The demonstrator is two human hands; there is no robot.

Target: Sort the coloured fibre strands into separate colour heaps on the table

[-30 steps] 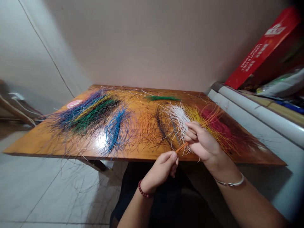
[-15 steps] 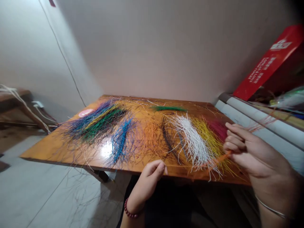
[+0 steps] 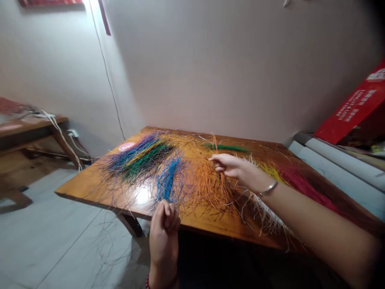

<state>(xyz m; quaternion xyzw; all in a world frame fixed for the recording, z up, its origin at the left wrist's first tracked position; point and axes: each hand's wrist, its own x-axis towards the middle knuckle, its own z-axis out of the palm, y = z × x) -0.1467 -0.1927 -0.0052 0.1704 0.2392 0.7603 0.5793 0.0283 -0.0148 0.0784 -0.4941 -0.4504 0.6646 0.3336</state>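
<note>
My right hand (image 3: 230,165) is pinched around a bundle of thin orange strands (image 3: 214,141), whose ends poke up above the fingers while the rest hangs below. It is over a loose pile of orange strands (image 3: 206,188) on the wooden table (image 3: 93,182). My left hand (image 3: 165,226) is closed at the table's front edge, just below a bundle of blue strands (image 3: 171,176); whatever its fingers hold is hidden. Under my right forearm lie white strands (image 3: 267,214), partly covered, with yellow strands (image 3: 272,170) and magenta strands (image 3: 313,186) beyond.
A heap of purple, yellow and green strands (image 3: 141,154) lies at the table's left, beside a pink round sticker (image 3: 126,147). Green strands (image 3: 230,148) lie near the back. Pale rolls (image 3: 339,172) and a red box (image 3: 355,100) flank the right side.
My right hand has swung left from beyond the white strands to over the orange pile, carrying the orange strands. My left hand has moved left and turned upward. The view has shifted.
</note>
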